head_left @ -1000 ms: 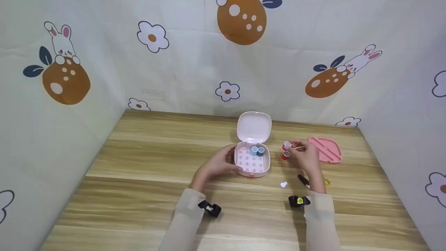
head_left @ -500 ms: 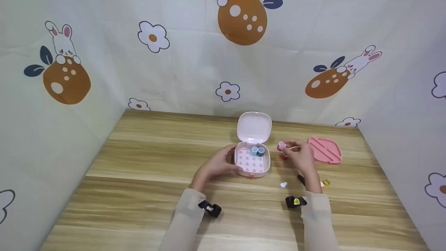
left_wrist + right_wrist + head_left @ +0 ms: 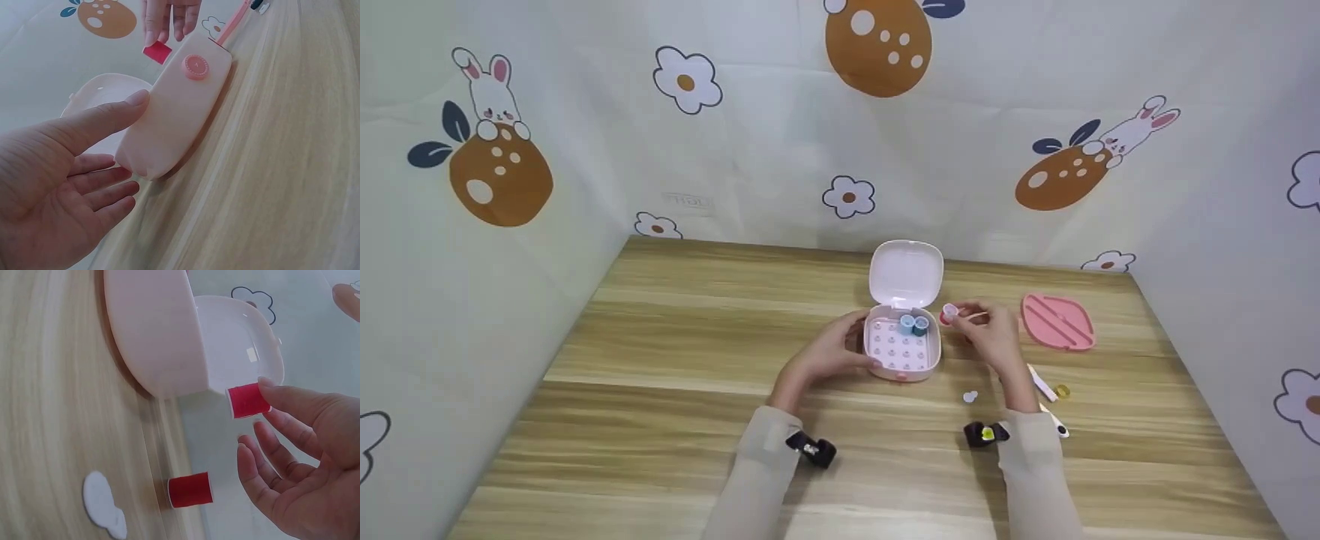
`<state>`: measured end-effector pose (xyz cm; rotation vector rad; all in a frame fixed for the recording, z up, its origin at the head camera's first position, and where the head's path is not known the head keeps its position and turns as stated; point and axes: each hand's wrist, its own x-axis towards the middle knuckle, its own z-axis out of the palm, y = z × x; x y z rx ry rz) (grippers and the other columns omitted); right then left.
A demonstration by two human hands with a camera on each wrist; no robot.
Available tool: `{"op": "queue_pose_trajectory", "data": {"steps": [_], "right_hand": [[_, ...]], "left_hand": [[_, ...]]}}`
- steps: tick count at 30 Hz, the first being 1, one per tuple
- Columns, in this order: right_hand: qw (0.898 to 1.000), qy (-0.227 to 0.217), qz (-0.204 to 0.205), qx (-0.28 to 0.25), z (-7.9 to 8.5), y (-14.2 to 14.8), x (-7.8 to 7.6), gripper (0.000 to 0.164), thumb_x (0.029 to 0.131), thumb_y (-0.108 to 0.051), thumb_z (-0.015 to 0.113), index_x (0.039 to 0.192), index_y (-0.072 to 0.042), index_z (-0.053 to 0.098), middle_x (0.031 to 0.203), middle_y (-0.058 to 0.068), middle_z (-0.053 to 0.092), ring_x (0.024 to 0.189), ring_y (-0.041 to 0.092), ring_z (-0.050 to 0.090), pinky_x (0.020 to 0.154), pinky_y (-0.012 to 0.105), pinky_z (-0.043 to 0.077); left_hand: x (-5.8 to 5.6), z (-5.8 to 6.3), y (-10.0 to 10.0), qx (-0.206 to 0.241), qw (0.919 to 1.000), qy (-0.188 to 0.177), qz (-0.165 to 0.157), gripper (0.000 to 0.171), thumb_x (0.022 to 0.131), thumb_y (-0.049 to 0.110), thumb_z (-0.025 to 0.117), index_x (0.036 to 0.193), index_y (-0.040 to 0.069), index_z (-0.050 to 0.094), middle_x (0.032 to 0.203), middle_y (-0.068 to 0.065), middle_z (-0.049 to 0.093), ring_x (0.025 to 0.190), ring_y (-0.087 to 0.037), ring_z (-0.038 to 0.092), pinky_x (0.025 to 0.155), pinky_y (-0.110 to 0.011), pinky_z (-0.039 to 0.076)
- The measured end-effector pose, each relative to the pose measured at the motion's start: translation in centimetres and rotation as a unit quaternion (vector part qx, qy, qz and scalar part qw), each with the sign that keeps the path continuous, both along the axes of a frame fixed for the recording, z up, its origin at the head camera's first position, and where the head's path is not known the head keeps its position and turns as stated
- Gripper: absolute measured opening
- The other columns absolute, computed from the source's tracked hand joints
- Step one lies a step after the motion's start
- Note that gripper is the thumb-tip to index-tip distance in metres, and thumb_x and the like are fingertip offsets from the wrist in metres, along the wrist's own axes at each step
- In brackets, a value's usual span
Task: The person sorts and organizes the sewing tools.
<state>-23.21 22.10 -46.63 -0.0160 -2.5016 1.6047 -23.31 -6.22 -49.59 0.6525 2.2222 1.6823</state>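
Observation:
A pale pink sewing box stands with its lid raised. Inside, a light blue thread spool and a dark green one stand side by side at the back right. My left hand holds the box's left side, thumb on the front corner and fingers around the side. Between thumb and fingertips, my right hand pinches a bright red thread spool, raised just right of the box. A second, darker red spool stands on the table, hidden behind my right hand in the head view.
Right of my right hand lies a pink slotted tray. Nearer me are a yellow ring, a white-handled tool partly covered by my arm, and a small white two-lobed piece. Patterned cloth walls enclose the wooden table.
My right hand has carried the bright red spool left, away from the darker one, to the box's right edge. The white tool now shows more beside my wrist. My left hand stays put.

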Motion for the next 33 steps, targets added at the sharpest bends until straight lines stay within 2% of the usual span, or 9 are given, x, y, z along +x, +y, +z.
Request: {"op": "queue_pose_trajectory", "data": {"steps": [5, 8, 14, 20, 29, 33], "right_hand": [[1.0, 0.009, 0.007, 0.007, -0.2, -0.8, -0.1, 0.025, 0.089, -0.001, 0.079, 0.111, 0.012, 0.075, 0.086, 0.006, 0.069, 0.075, 0.008, 0.061, 0.065, 0.012, 0.05], [1.0, 0.01, 0.015, 0.011, -0.2, -1.3, -0.2, 0.025, 0.09, -0.002, 0.079, 0.11, 0.012, 0.075, 0.085, 0.005, 0.068, 0.076, 0.008, 0.061, 0.065, 0.011, 0.051], [0.999, 0.005, 0.029, 0.018, 0.0, -2.0, -0.1, 0.025, 0.091, -0.005, 0.08, 0.111, 0.009, 0.076, 0.091, 0.011, 0.071, 0.079, 0.011, 0.061, 0.068, 0.013, 0.052], [0.999, 0.005, 0.038, 0.015, 0.0, -2.5, -0.1, 0.024, 0.09, 0.0, 0.077, 0.111, 0.009, 0.075, 0.092, 0.013, 0.071, 0.081, 0.014, 0.063, 0.07, 0.014, 0.053], [0.999, 0.018, 0.04, 0.009, 0.0, -3.5, -0.3, 0.022, 0.088, 0.002, 0.078, 0.108, 0.011, 0.075, 0.087, 0.011, 0.071, 0.076, 0.007, 0.061, 0.066, 0.013, 0.051], [0.999, 0.022, 0.043, -0.005, 0.0, -4.0, -0.3, 0.023, 0.087, 0.001, 0.081, 0.106, 0.011, 0.075, 0.084, 0.008, 0.071, 0.074, 0.006, 0.059, 0.068, 0.013, 0.05]], "left_hand": [[0.1, 0.1, 0.0, -0.003, 1.0, -0.001, 0.001, 0.084, 0.084, -0.005, 0.082, 0.156, -0.009, 0.039, 0.158, -0.029, 0.047, 0.15, -0.042, 0.043, 0.127, -0.048, 0.034], [0.1, 0.2, -0.1, -0.007, 1.0, -0.002, 0.007, 0.084, 0.084, -0.004, 0.082, 0.156, -0.009, 0.039, 0.158, -0.029, 0.046, 0.15, -0.042, 0.043, 0.127, -0.049, 0.033], [0.1, 0.2, 0.0, -0.024, 0.9996, -0.002, 0.014, 0.085, 0.085, -0.001, 0.083, 0.157, -0.006, 0.04, 0.159, -0.027, 0.046, 0.15, -0.041, 0.043, 0.127, -0.048, 0.033], [0.1, 0.3, 0.0, -0.041, 0.999, 0.002, 0.018, 0.086, 0.085, 0.003, 0.085, 0.158, -0.004, 0.04, 0.16, -0.024, 0.047, 0.149, -0.039, 0.045, 0.127, -0.047, 0.034], [0.2, 0.4, 0.0, -0.026, 0.9996, 0.005, 0.013, 0.084, 0.084, -0.001, 0.084, 0.155, -0.009, 0.041, 0.157, -0.027, 0.049, 0.149, -0.039, 0.045, 0.128, -0.047, 0.033], [0.2, 0.6, 0.1, -0.041, 0.999, 0.005, 0.018, 0.084, 0.084, 0.002, 0.085, 0.155, -0.009, 0.041, 0.157, -0.026, 0.049, 0.149, -0.037, 0.045, 0.128, -0.046, 0.033]]}}
